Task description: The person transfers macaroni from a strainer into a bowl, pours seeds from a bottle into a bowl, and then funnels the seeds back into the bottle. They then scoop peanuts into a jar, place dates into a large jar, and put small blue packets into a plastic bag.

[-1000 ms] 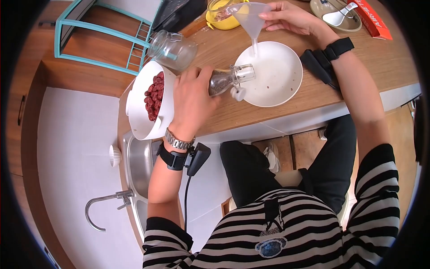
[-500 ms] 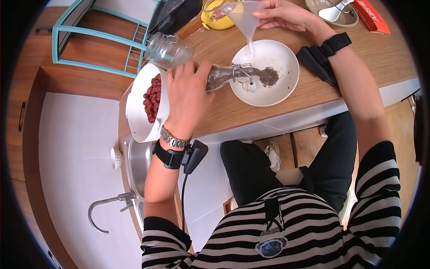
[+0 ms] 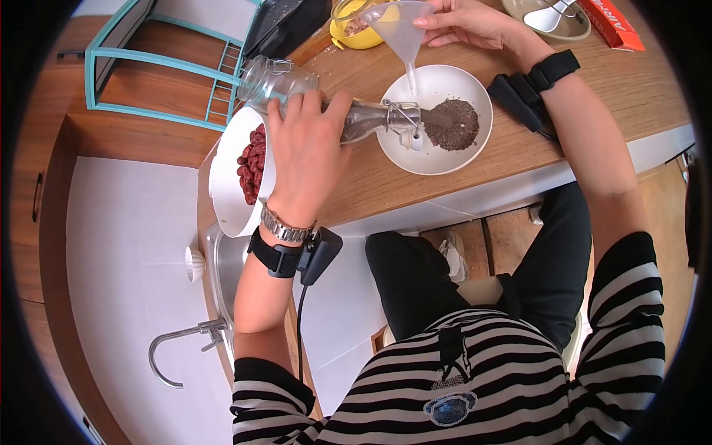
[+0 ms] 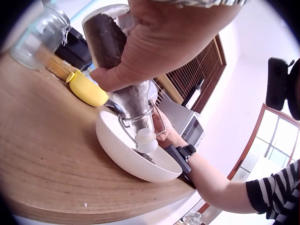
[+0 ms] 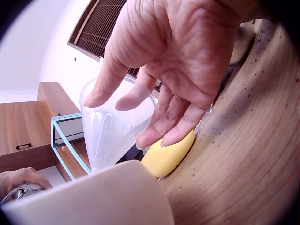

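Observation:
My left hand (image 3: 308, 152) grips a clear glass swing-top bottle (image 3: 365, 121), tipped with its mouth over a white bowl (image 3: 434, 80). A stream of small dark grains runs from the mouth onto a round heap of grains (image 3: 456, 126) in the bowl. In the left wrist view the bottle (image 4: 105, 40) slants mouth down, more dark grains inside, its white stopper (image 4: 146, 140) hanging beside the neck. With thumb and fingers my right hand (image 3: 475, 28) pinches the rim of a translucent funnel (image 3: 402, 31). The funnel's spout points down by the bowl's far rim.
Left of the bottle is a white container (image 3: 230, 148) of wrinkled dark-red dried fruit. A glass jar (image 3: 278, 81) lies behind it, near a teal rack (image 3: 163, 44). Farther back are a yellow container (image 3: 360, 37), a bowl with a white spoon (image 3: 549, 21) and a red box (image 3: 612, 26).
Grains began to pour from the bottle and the heap in the bowl has grown wide. The left hand has shifted slightly left and tipped the bottle further. The right hand still holds the funnel.

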